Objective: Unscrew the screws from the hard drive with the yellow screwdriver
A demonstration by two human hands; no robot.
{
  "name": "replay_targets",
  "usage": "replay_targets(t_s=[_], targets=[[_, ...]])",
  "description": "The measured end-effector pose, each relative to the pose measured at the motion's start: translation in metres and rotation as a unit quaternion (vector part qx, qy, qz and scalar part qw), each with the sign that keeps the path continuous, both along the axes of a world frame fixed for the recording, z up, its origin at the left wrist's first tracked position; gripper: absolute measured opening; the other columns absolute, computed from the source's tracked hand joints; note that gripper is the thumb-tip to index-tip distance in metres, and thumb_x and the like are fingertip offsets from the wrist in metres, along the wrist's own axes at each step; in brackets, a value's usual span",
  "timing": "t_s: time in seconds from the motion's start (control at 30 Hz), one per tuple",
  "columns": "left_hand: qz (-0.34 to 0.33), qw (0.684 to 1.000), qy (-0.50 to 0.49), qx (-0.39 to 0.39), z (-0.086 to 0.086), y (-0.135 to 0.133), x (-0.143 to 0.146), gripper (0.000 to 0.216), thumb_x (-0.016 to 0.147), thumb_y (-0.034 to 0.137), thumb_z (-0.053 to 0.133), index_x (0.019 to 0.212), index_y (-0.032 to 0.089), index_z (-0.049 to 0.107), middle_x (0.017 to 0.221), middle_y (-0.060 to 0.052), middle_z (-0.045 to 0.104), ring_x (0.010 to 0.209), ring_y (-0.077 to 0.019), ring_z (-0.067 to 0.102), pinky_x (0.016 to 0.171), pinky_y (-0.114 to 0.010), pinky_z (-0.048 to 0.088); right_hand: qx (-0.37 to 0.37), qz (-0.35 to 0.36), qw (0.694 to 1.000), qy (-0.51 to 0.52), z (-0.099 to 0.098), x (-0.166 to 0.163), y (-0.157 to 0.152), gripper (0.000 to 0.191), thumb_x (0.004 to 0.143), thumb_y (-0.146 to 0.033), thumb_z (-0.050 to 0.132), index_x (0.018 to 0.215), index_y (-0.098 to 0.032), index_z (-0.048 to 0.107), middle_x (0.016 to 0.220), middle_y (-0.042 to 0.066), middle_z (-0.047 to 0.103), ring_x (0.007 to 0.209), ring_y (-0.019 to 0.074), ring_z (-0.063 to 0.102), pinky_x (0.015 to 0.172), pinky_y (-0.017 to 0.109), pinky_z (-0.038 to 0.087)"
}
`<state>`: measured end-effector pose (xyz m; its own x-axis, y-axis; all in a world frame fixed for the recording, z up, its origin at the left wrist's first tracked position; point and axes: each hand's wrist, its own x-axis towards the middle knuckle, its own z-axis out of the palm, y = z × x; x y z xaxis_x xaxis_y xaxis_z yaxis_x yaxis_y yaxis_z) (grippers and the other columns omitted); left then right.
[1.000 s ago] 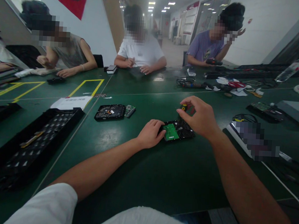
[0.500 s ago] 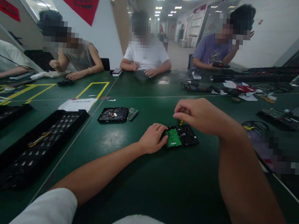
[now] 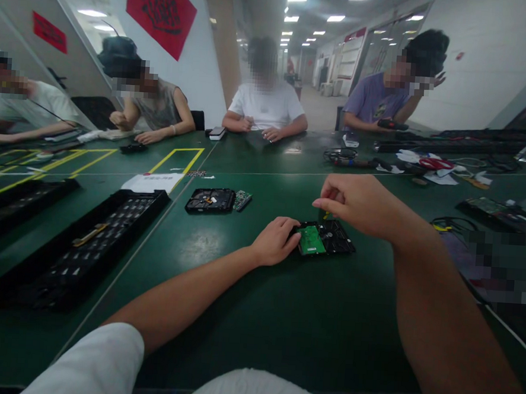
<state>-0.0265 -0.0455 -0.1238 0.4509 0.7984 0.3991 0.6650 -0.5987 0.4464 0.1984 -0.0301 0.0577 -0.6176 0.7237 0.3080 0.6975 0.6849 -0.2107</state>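
A hard drive [image 3: 338,237] lies flat on the green table, its green circuit board [image 3: 312,240] facing up on the left half. My left hand [image 3: 277,240] grips the drive's left end, with the thumb along the near side and the fingers over the far corner. Above the drive's far edge, my right hand [image 3: 349,202] is closed in a pinch round the top of a small upright screwdriver [image 3: 326,215]. Only a short black and yellow part of that tool shows; its tip is too small to make out.
Left of my hands lie another hard drive [image 3: 210,200] and a loose circuit board [image 3: 243,200]. A long black tray [image 3: 122,236] stands further left, near a white paper [image 3: 151,182]. Cables [image 3: 451,223] and a circuit-board unit [image 3: 498,214] are at the right. Several people sit opposite.
The whole view has shifted, so everything appears slightly further right. Both hands keep their places at the hard drive, the right one still pinching the screwdriver.
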Motion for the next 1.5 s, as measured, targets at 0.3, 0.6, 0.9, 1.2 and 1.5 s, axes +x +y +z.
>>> replay_targets(t_s=[0.3, 0.6, 0.9, 1.2, 1.5], targets=[[-0.007, 0.998, 0.065, 0.003, 0.005, -0.032, -0.003, 0.070, 0.093, 0.062, 0.071, 0.150, 0.024, 0.054, 0.155, -0.018, 0.050, 0.146, -0.0375, 0.048, 0.120, -0.058, 0.044, -0.004, 0.005, 1.000, -0.005, 0.004, 0.007, 0.002, 0.009, 0.093, -0.028, 0.069, 0.087, -0.022, 0.072, 0.079, 0.002, 0.075, 0.074, 0.0199, 0.068, 0.069, 0.031, 0.042], [-0.015, 0.998, 0.053, -0.032, -0.001, -0.015, -0.004, 0.071, 0.091, 0.061, 0.075, 0.152, 0.030, 0.057, 0.159, -0.016, 0.048, 0.147, -0.0389, 0.046, 0.119, -0.061, 0.043, -0.021, -0.021, 1.000, 0.006, 0.002, 0.020, 0.004, 0.009, 0.092, -0.025, 0.070, 0.094, -0.020, 0.076, 0.082, 0.003, 0.077, 0.071, 0.0184, 0.069, 0.071, 0.030, 0.045], [-0.018, 0.997, 0.072, -0.008, 0.003, -0.008, -0.005, 0.066, 0.084, 0.057, 0.082, 0.140, 0.025, 0.068, 0.147, -0.016, 0.056, 0.137, -0.0387, 0.052, 0.116, -0.058, 0.045, 0.017, 0.010, 1.000, 0.021, -0.008, 0.013, 0.012, 0.016, 0.096, -0.032, 0.064, 0.094, -0.021, 0.076, 0.086, 0.004, 0.077, 0.077, 0.0197, 0.068, 0.071, 0.031, 0.043], [-0.026, 0.996, 0.085, -0.011, 0.004, -0.019, -0.030, 0.066, 0.092, 0.059, 0.075, 0.149, 0.029, 0.061, 0.158, -0.015, 0.051, 0.143, -0.0376, 0.049, 0.117, -0.058, 0.045, -0.041, 0.033, 0.996, 0.076, -0.009, 0.000, -0.001, 0.014, 0.093, -0.031, 0.069, 0.101, -0.020, 0.074, 0.083, 0.002, 0.077, 0.071, 0.0176, 0.069, 0.071, 0.030, 0.046], [-0.018, 0.997, 0.077, -0.012, 0.001, -0.018, -0.029, 0.063, 0.090, 0.059, 0.077, 0.143, 0.028, 0.063, 0.157, -0.015, 0.053, 0.142, -0.0375, 0.051, 0.117, -0.058, 0.044, -0.011, 0.031, 0.998, 0.052, -0.009, -0.002, -0.001, 0.017, 0.098, -0.032, 0.064, 0.094, -0.022, 0.077, 0.087, 0.004, 0.078, 0.080, 0.0199, 0.070, 0.074, 0.031, 0.046]])
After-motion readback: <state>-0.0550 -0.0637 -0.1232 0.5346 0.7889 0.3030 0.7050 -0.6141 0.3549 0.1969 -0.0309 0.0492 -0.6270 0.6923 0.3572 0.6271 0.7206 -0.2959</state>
